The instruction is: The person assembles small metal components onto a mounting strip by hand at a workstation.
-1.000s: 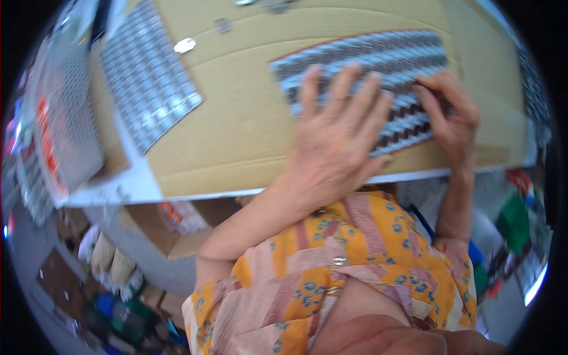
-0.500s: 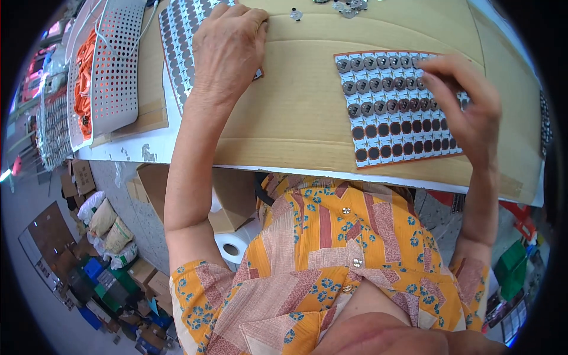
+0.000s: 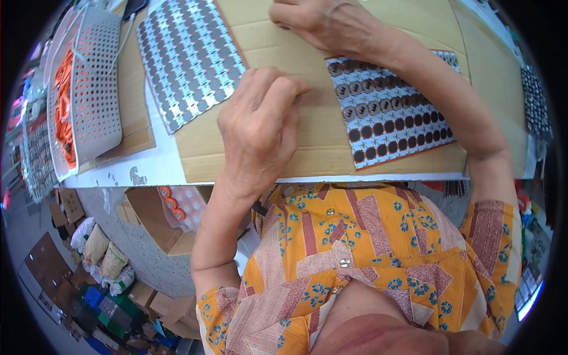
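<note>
My left hand (image 3: 258, 127) is over the cardboard between two sheets, its fingers curled in with the tips at the right. Whatever those fingertips may hold is too small to make out. My right hand (image 3: 328, 25) reaches across to the top middle of the cardboard, fingers bent together; what they may hold is hidden. Under my right forearm lies a sheet of round pieces (image 3: 397, 137); its two near rows are dark circles, while rows beyond carry shiny grey discs. Left of my left hand is a second sheet (image 3: 188, 59) with rows of flat grey circles.
Brown cardboard (image 3: 260, 35) covers the white-edged table. A white perforated basket (image 3: 97, 89) with orange things stands at the left, a cable beside it. Below the table edge is an open cardboard box (image 3: 154, 219) with orange round items. Dark beaded pieces (image 3: 535, 103) lie far right.
My right hand has left the right sheet and swung left to the top middle. My left hand has come off the left sheet, toward me and right. The view has shifted slightly.
</note>
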Demonstrator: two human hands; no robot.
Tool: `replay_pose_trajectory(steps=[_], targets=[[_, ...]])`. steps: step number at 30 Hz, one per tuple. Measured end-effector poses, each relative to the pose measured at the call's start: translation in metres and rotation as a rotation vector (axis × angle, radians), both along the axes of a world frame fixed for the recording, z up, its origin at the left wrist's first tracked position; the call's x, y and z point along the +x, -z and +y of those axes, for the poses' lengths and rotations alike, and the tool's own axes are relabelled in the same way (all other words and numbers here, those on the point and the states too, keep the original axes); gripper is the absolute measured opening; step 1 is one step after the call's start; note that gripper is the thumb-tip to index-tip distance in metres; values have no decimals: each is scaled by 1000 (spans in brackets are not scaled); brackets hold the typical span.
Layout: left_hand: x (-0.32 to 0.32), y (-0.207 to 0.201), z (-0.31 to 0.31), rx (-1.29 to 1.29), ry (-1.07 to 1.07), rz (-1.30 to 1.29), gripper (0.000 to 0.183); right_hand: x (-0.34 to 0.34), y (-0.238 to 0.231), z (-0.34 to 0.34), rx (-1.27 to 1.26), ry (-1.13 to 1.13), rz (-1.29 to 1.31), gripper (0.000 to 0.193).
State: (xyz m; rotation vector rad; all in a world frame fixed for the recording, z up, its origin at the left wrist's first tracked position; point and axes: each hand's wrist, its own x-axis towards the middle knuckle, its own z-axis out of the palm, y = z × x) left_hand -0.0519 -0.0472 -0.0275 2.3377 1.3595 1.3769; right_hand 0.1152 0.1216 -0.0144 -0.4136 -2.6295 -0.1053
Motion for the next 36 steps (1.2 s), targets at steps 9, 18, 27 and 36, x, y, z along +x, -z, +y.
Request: replay_pose_trajectory(steps=[9, 18, 27, 36], targets=[[43, -2, -14, -145, 21, -237, 29, 110, -65, -63, -989, 497, 513, 11], [122, 3, -11, -395, 278, -553, 31, 218, -24, -111, -1023, 793, 559, 19], [151, 17, -6, -410, 359, -542, 16, 223, 1, -116, -871, 670, 471, 17], [155, 23, -6, -527, 315, -648, 16, 201, -24, -126, -793, 774, 414, 12]])
